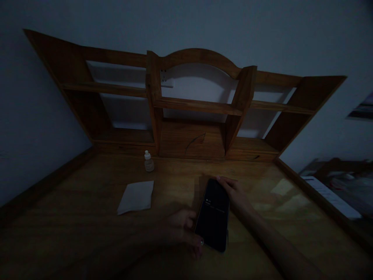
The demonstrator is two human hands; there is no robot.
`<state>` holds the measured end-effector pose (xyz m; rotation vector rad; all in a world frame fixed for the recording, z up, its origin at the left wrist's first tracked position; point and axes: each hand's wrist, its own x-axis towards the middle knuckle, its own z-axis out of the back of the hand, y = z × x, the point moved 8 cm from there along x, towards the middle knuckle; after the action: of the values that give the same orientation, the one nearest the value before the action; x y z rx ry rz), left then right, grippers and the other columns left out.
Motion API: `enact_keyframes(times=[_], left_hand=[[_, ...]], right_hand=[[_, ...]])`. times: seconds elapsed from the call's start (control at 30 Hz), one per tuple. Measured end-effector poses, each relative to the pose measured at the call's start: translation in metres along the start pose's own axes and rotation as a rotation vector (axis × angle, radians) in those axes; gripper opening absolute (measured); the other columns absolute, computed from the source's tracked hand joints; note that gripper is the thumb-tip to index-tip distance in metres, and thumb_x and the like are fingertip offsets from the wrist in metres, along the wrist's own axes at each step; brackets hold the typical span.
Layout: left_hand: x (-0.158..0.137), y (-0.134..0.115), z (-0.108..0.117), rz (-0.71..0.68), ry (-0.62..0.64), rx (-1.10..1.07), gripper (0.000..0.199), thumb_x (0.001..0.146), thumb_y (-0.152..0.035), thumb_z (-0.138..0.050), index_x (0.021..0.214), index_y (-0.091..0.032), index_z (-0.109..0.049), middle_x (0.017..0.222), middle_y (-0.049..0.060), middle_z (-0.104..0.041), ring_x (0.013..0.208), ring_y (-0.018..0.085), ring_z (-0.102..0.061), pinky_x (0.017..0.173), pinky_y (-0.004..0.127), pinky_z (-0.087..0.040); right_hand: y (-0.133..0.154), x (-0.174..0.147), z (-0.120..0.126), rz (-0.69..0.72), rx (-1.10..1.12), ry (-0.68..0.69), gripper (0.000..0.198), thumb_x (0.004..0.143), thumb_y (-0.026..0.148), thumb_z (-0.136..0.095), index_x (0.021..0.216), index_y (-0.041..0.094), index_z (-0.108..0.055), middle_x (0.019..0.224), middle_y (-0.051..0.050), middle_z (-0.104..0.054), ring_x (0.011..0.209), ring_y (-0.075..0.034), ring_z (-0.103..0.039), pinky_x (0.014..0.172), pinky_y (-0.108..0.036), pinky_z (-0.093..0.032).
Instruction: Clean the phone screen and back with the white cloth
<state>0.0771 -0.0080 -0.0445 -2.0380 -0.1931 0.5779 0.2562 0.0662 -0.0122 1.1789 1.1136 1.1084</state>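
A dark smartphone (pixel 213 219) is in front of me above the wooden desk, a few small lines of light text showing on its mostly black screen. My right hand (pixel 231 189) grips its upper right corner, fingers along the top edge. At the lower left corner, my left hand (pixel 183 227) has curled fingers, with a fingertip touching the phone's edge. Dim light hides how much of the phone rests on the desk. To the left lies a folded white cloth or tissue (pixel 136 197). Behind that stands a small clear bottle (pixel 149 165) with a white cap.
A wooden shelf unit (pixel 198 105) spans the back of the desk (pixel 96 217). On the wall behind it is a power socket (pixel 167 79). Raised edges border the desk at both sides. Past the right edge are white papers (pixel 330 196) and unclear items.
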Motion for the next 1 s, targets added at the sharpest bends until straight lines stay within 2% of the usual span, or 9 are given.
enact_keyframes(times=[0.17,0.33,0.57,0.8,1.0], left_hand=[[-0.0016,-0.0032,-0.0003,-0.019,-0.004,0.014,0.053,0.064,-0.026,-0.085,0.109,-0.013,-0.060,0.079,0.005,-0.071,0.061,0.016,-0.068,0.058,0.027,-0.051],[-0.0028,-0.0014,0.0000,0.039,-0.036,0.024,0.059,0.056,-0.031,-0.089,0.104,-0.014,-0.059,0.077,0.003,-0.071,0.060,0.016,-0.067,0.058,0.027,-0.050],[-0.0004,0.0004,0.0028,0.024,-0.044,0.032,0.066,0.051,-0.040,-0.090,0.104,-0.016,-0.059,0.075,0.001,-0.070,0.059,0.015,-0.065,0.061,0.029,-0.051],[-0.0034,-0.0068,-0.0014,0.033,-0.017,0.046,0.057,0.057,-0.032,-0.088,0.102,-0.013,-0.060,0.075,0.004,-0.071,0.059,0.015,-0.066,0.060,0.028,-0.050],[-0.0014,0.0002,0.0005,0.041,-0.026,-0.003,0.060,0.055,-0.028,-0.090,0.103,-0.013,-0.058,0.078,0.005,-0.071,0.058,0.016,-0.067,0.053,0.025,-0.048]], right_hand=[[-0.0003,0.0007,-0.0002,-0.011,-0.002,-0.001,0.046,0.078,0.059,-0.068,0.093,0.017,-0.078,0.082,-0.005,-0.075,0.072,-0.021,-0.064,0.062,-0.027,-0.044],[0.0004,-0.0004,-0.0017,-0.016,0.002,0.007,0.044,0.079,0.058,-0.068,0.089,0.017,-0.078,0.080,-0.005,-0.074,0.067,-0.018,-0.062,0.057,-0.025,-0.041],[0.0003,-0.0014,-0.0030,-0.018,0.008,0.013,0.044,0.081,0.058,-0.067,0.092,0.017,-0.077,0.082,-0.006,-0.074,0.067,-0.018,-0.062,0.056,-0.025,-0.042],[0.0021,-0.0006,-0.0040,-0.013,-0.001,0.019,0.045,0.080,0.059,-0.066,0.085,0.016,-0.077,0.073,-0.004,-0.070,0.061,-0.016,-0.058,0.053,-0.025,-0.039],[0.0002,0.0019,-0.0026,-0.001,-0.008,0.019,0.044,0.079,0.059,-0.068,0.084,0.016,-0.076,0.074,-0.003,-0.070,0.064,-0.017,-0.058,0.055,-0.025,-0.039]])
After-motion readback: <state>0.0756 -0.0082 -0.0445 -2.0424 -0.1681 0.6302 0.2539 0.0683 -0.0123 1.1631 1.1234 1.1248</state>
